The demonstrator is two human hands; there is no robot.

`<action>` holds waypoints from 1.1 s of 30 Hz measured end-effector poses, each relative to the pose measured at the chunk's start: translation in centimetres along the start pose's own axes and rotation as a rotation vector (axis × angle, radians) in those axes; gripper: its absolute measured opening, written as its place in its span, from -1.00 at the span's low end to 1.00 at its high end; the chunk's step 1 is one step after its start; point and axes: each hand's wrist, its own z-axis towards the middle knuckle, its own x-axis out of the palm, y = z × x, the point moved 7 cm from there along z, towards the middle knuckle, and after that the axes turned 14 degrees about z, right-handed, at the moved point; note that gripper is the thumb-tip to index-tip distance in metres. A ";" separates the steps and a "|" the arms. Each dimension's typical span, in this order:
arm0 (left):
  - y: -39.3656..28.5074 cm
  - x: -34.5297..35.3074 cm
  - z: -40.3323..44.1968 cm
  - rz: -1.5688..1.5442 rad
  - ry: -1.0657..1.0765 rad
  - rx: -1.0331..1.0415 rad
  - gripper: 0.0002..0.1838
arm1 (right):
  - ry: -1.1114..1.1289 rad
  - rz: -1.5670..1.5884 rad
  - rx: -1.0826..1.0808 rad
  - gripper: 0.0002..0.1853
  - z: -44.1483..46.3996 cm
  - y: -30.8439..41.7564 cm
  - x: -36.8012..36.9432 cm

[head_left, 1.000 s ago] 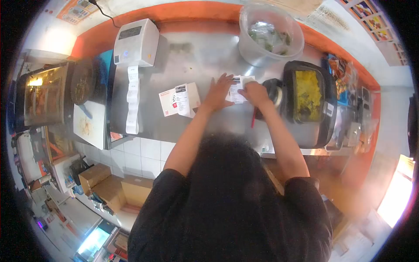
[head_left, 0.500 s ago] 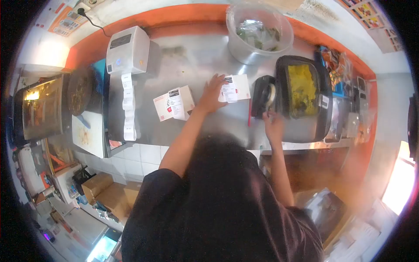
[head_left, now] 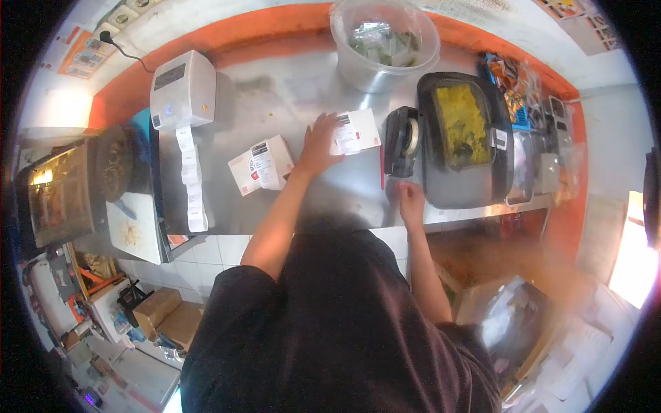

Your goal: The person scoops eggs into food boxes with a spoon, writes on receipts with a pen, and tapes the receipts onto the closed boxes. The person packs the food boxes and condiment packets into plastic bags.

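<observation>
Head camera: nearest, the right hand (head_left: pixel 411 204) has its fingers curled just before the black tape dispenser (head_left: pixel 396 153); whether it pinches anything, I cannot tell. Farther off, the left hand (head_left: pixel 320 146) lies spread, unclenched, against the left end of a labelled carton (head_left: pixel 368 125) on the steel worktop (head_left: pixel 327 199). Behind stands a clear plastic bucket (head_left: pixel 385 74).

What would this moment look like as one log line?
left hand: at edge of labelled box; right hand: curled near tape dispenser, contents unclear; second box: labelled, left of left hand; printer: paper strip out
</observation>
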 end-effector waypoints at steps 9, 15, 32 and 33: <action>1.3 -0.5 0.0 -0.093 -0.118 -0.004 -0.01 | 0.620 -0.435 -0.138 -0.71 1.6 11.3 10.5; 1.8 -1.6 -0.6 -0.017 -0.162 -0.011 0.17 | 0.759 -0.865 -0.263 -0.72 8.9 10.7 21.2; 10.5 -11.2 -8.5 -0.008 0.198 -0.134 0.27 | 1.056 -1.172 -0.502 0.12 9.4 15.0 22.9; 11.1 -11.7 -9.8 0.069 0.265 -0.112 0.29 | 1.089 -0.928 -0.434 0.14 9.6 14.0 23.9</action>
